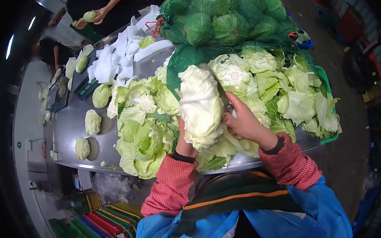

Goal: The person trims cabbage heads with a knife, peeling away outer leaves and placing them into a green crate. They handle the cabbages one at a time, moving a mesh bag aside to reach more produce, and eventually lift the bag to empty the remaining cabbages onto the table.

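A pale, trimmed cabbage (200, 107) is held up in front of me over the leaf pile. My left hand (184, 139) grips it from its lower left side, the fingers hidden behind the cabbage. My right hand (243, 120) is closed round the handle of a knife (219, 88), whose blade runs up along the cabbage's right side. Below and around both hands lie loose outer cabbage leaves (141, 140), heaped on the steel table (65, 132). More leaves and cut cabbage pieces fill a green crate (325, 81) on the right.
A green net sack (232, 19) full of cabbages stands at the back. White foam sheets (113, 58) lie left of it. Several trimmed cabbages (93, 122) sit at the left near a scale (85, 84). Across the table another person's hand (101, 15) holds a cabbage. Coloured crates (105, 231) stand below.
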The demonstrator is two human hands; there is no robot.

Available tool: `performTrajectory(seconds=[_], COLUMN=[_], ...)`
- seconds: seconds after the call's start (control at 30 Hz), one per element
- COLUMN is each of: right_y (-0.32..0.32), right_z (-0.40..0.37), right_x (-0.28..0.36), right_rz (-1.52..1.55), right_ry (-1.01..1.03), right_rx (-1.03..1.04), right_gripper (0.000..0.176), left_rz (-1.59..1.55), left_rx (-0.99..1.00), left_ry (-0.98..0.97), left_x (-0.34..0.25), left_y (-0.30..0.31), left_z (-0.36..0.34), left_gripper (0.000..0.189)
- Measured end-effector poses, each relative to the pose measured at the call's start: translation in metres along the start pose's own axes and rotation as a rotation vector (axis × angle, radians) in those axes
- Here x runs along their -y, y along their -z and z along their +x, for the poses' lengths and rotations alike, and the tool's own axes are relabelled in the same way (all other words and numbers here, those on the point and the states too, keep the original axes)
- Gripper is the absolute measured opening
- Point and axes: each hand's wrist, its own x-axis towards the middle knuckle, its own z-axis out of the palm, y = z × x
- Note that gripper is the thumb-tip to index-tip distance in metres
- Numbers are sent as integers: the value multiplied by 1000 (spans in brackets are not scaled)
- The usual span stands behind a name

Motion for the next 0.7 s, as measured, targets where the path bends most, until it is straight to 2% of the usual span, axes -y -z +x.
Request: performTrajectory(seconds=[0.03,0.1,0.13,0.2,0.23,0.3,0.37,0.4,0.47,0.5,0.53,0.67,0.7], right_y=[-1,-1,-4,-13,-9,-1,5,3,-16,-28,-45,-57,-60], right_z=[1,6,8,7,10,16,20,24,30,34,38,40,41], right_x=[7,4,2,-6,-16,-35,-45,-43,-40,-38,-36,-21,-20], right_rz=[143,146,114,14,68,172,493,637,792,866,850,713,690], right_ry=[-84,-245,-290,-87,-130,-218,-241,-269,-351,-387,-455,-620,-596], right_rx=[64,125,137,47,63,88,141,162,195,210,65,222,255], right_gripper=[82,75,70,69,70,72,74,75,75,74,71,51,47], left_rz=[-38,-106,-66,21,64,219,157,37,-199,-237,-197,-261,-285], left_rx=[114,336,286,131,58,115,193,198,217,147,92,-30,-76], left_ry=[-28,-79,-34,-81,-112,-322,-145,-127,-78,-6,-49,-111,-150], left_x=[-6,-23,-23,-16,-14,-10,-32,-35,-37,-37,-35,-57,-65], left_y=[2,10,7,-4,-9,-7,12,19,43,46,47,61,70], left_z=[5,12,14,13,15,4,-17,-14,3,11,13,11,11], left_gripper=[79,77,82,82,81,85,87,86,85,80,76,66,63])
